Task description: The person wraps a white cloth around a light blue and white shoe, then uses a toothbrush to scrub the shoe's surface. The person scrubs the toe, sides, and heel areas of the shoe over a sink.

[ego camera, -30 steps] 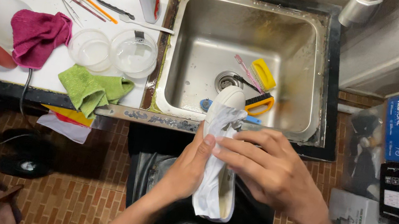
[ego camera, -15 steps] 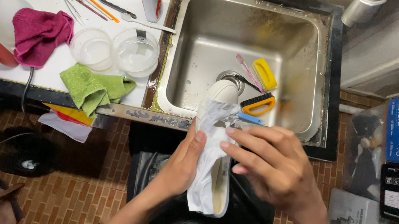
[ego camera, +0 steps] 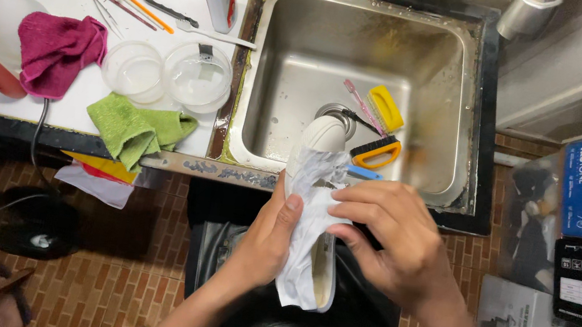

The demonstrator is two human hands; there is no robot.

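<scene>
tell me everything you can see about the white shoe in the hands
The white shoe is a low sneaker with a rounded, smooth, rubbery-looking toe cap that points away, out over the front rim of the steel sink. Crumpled white paper or thin cloth covers its upper. The heel end, with the pale inside of the opening showing, sits near the person's lap. The left hand grips it from the left side, thumb on the wrapping; the right hand lays its fingers across the wrapping from the right.
</scene>
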